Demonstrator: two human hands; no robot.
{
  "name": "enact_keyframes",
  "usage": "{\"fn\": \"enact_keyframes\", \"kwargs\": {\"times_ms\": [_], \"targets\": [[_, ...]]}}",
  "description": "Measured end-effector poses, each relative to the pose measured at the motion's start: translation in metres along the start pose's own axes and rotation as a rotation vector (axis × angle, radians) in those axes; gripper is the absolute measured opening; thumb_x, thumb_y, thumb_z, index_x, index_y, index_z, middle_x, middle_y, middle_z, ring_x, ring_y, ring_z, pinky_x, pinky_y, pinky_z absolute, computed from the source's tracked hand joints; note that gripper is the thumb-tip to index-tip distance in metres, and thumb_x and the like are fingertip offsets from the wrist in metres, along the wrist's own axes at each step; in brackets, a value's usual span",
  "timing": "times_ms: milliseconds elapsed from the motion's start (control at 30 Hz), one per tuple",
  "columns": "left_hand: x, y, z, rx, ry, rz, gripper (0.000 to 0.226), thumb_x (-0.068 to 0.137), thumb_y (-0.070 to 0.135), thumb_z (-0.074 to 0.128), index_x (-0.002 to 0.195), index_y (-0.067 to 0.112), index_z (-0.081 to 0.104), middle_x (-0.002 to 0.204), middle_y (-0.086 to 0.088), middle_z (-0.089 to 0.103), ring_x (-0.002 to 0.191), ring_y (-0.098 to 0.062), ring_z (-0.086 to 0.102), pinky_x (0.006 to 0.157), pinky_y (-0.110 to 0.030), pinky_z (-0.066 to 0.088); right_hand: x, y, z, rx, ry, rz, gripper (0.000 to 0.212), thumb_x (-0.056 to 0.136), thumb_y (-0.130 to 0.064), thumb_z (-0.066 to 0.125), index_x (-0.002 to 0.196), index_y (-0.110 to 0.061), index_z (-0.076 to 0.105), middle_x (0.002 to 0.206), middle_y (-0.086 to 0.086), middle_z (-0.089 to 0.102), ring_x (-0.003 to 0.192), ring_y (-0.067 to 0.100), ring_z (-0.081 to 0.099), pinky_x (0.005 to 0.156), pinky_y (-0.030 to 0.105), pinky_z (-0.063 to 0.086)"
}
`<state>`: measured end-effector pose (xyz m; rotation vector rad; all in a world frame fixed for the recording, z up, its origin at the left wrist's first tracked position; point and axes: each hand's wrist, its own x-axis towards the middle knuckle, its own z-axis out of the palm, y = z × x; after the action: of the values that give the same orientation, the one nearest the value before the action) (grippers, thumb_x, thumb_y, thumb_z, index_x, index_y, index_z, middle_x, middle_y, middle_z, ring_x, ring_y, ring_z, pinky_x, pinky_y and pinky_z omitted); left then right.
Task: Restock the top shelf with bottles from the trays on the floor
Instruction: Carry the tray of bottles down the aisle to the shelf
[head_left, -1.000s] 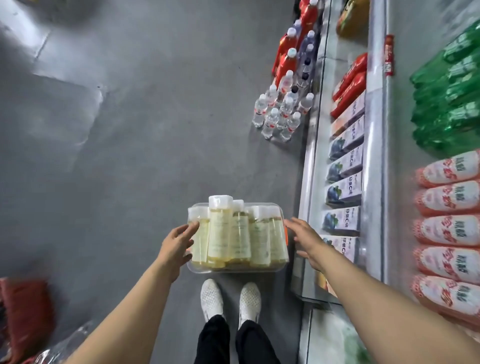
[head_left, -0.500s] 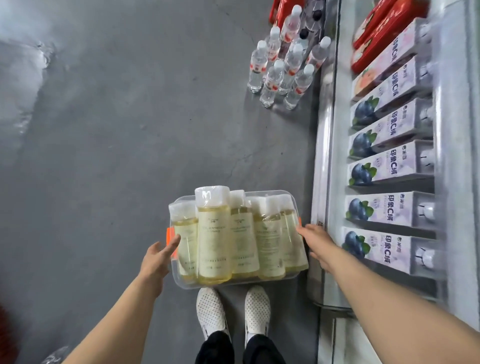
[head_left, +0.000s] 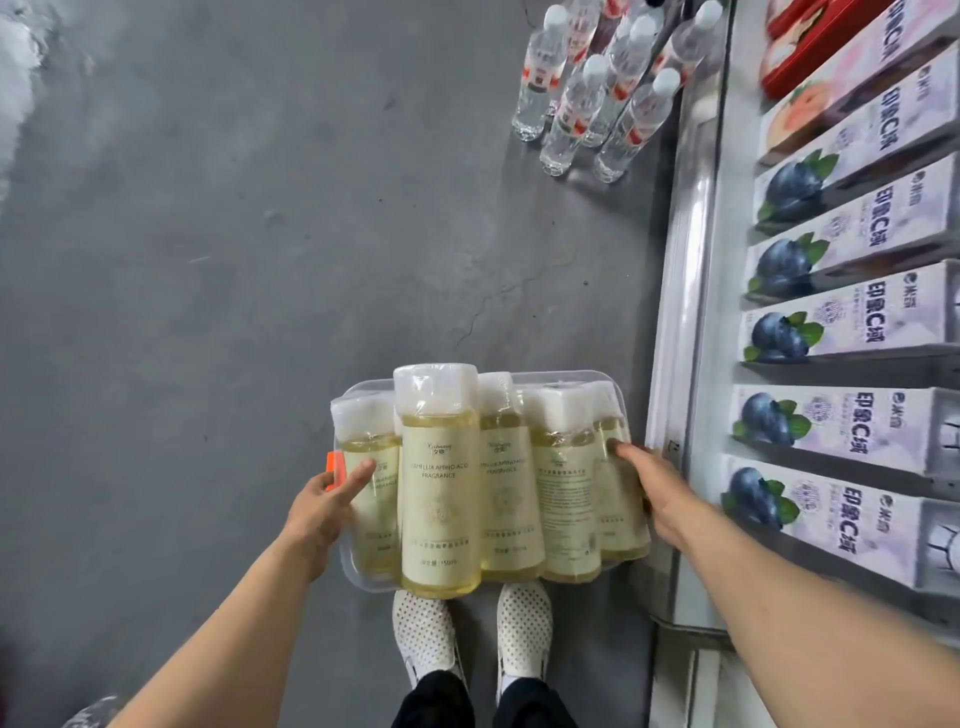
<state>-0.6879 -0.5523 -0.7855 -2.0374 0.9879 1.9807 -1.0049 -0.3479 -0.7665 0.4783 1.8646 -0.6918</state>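
Since the earlier frames, both hands have closed in on the tray (head_left: 621, 387) and raised it clear of the floor, nearer the camera; the view has also shifted toward the shelving at right.

Left side: the left hand (head_left: 317, 512) grips the tray's left edge beside an orange tab (head_left: 334, 469), with one finger extended across the outermost bottle.

Centre: the clear tray carries the yellow bottles (head_left: 439, 488), each film-wrapped with a pale label, standing packed together. It is held above the white shoes (head_left: 426, 631).

Right side: the right hand (head_left: 657, 496) clasps the tray's right edge, fingertips pressed against the end bottle. Just beside it runs the shelf rail (head_left: 675, 322), with blueberry cartons (head_left: 831, 431) lying behind it. Water bottles (head_left: 597, 98) stand on the floor at far right.

Judgement: the lift step is under way; the top shelf is not in view, so the tray still needs raising.
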Motion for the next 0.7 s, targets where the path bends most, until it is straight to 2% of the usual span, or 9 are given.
{"fn": "enact_keyframes", "kwargs": {"times_ms": [67,133,200,367,467,500,567,633,700], "targets": [[0.001,0.001,-0.002,-0.004,-0.01,0.019,0.072,0.058,0.066,0.083,0.109,0.016,0.072,0.1,-0.002,0.078,0.095,-0.024,0.073,0.085,-0.04,0.055,-0.002,-0.002,0.001,0.032,-0.032,-0.002,0.031,0.095,-0.037,0.063,0.116,-0.016,0.069,0.097,0.008,0.076,0.087,0.024,0.069,0.065,0.034,0.048],[0.005,-0.001,-0.006,-0.011,-0.021,0.025,0.077,0.055,0.068,0.086,0.109,0.015,0.073,0.101,-0.003,0.078,0.098,-0.025,0.073,0.096,-0.046,0.053,0.001,-0.002,0.002,0.052,-0.053,-0.012,0.029,0.097,-0.035,0.06,0.117,-0.014,0.068,0.096,0.009,0.074,0.084,0.023,0.067,0.063,0.033,0.045],[0.004,0.0,-0.006,-0.012,-0.032,0.029,0.069,0.06,0.062,0.086,0.106,0.013,0.074,0.101,-0.004,0.078,0.097,-0.025,0.073,0.098,-0.044,0.052,0.003,-0.002,0.002,0.08,-0.078,-0.026,0.031,0.097,-0.034,0.061,0.118,-0.013,0.067,0.098,0.01,0.074,0.085,0.023,0.066,0.063,0.034,0.045],[0.008,-0.002,-0.005,-0.018,0.026,0.078,0.063,0.059,0.056,0.089,0.097,0.01,0.072,0.085,0.002,0.078,0.083,-0.022,0.069,0.088,-0.041,0.054,0.011,0.003,-0.002,0.136,-0.117,-0.035,0.034,0.092,-0.034,0.067,0.119,-0.013,0.068,0.098,0.011,0.076,0.085,0.025,0.068,0.065,0.036,0.051],[0.008,-0.003,-0.003,-0.028,0.039,0.104,0.041,0.07,0.044,0.083,0.092,0.012,0.069,0.074,0.007,0.076,0.08,-0.021,0.064,0.087,-0.042,0.051,0.014,0.002,-0.005,0.153,-0.148,-0.04,0.029,0.094,-0.03,0.065,0.116,-0.011,0.068,0.094,0.01,0.074,0.084,0.024,0.066,0.064,0.036,0.048],[0.008,-0.002,-0.003,-0.03,0.021,0.1,0.041,0.07,0.044,0.085,0.092,0.013,0.07,0.076,0.006,0.077,0.082,-0.021,0.065,0.088,-0.042,0.051,0.016,0.002,-0.006,0.164,-0.159,-0.041,0.027,0.094,-0.029,0.065,0.114,-0.011,0.067,0.093,0.01,0.073,0.084,0.024,0.066,0.063,0.036,0.048],[0.011,-0.001,-0.007,-0.043,-0.036,0.113,0.058,0.059,0.055,0.09,0.093,0.01,0.074,0.087,-0.002,0.079,0.081,-0.022,0.066,0.084,-0.04,0.05,0.018,0.001,-0.008,0.175,-0.171,-0.038,0.027,0.092,-0.028,0.066,0.112,-0.009,0.067,0.092,0.01,0.073,0.083,0.025,0.066,0.064,0.036,0.048],[0.014,0.0,-0.01,-0.05,-0.097,0.101,0.065,0.056,0.057,0.089,0.093,0.007,0.075,0.091,-0.008,0.078,0.077,-0.02,0.065,0.077,-0.033,0.05,0.021,0.002,-0.009,0.177,-0.186,-0.042,0.038,0.086,-0.031,0.071,0.115,-0.006,0.068,0.094,0.013,0.075,0.086,0.029,0.068,0.066,0.038,0.05],[0.015,0.001,-0.008,-0.072,-0.106,0.085,0.042,0.073,0.042,0.085,0.089,0.006,0.072,0.077,-0.002,0.076,0.061,-0.01,0.066,0.061,-0.021,0.052,0.024,0.003,-0.01,0.168,-0.199,-0.037,0.052,0.077,-0.034,0.076,0.119,-0.004,0.068,0.099,0.015,0.076,0.089,0.031,0.069,0.068,0.04,0.052]]}}
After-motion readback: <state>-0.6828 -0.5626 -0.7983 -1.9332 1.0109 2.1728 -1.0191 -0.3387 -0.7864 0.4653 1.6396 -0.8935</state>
